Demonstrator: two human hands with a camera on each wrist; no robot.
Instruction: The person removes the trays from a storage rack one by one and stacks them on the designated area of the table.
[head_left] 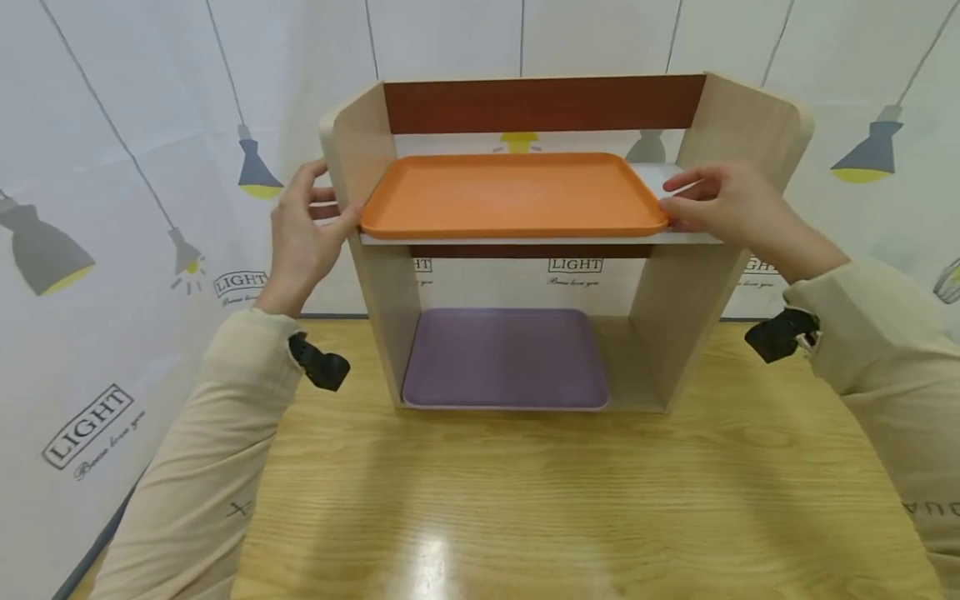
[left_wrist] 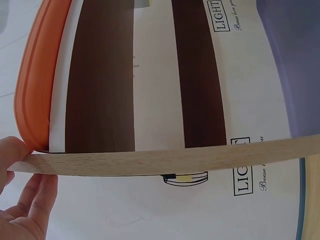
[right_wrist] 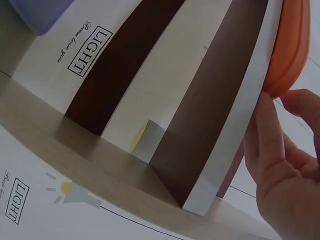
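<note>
An orange tray (head_left: 517, 196) lies on the upper level of a small wooden shelf (head_left: 697, 283), pushed against its left side. My left hand (head_left: 303, 237) is at the shelf's left side panel (left_wrist: 165, 161), with fingers on its outer face and thumb at the front edge, right by the tray's left corner. At the other end, my right hand (head_left: 731, 200) pinches the tray's front right corner with thumb and fingers. In the right wrist view, the fingertips (right_wrist: 272, 117) meet the underside of the tray's rim beside the white shelf board (right_wrist: 235, 120).
A purple tray (head_left: 506, 358) lies on the lower level, toward the left panel. The shelf stands on a wood-grain table (head_left: 525, 500) in front of a white backdrop (head_left: 187, 83) printed with lamps. Brown back rails (head_left: 540, 104) cross the shelf.
</note>
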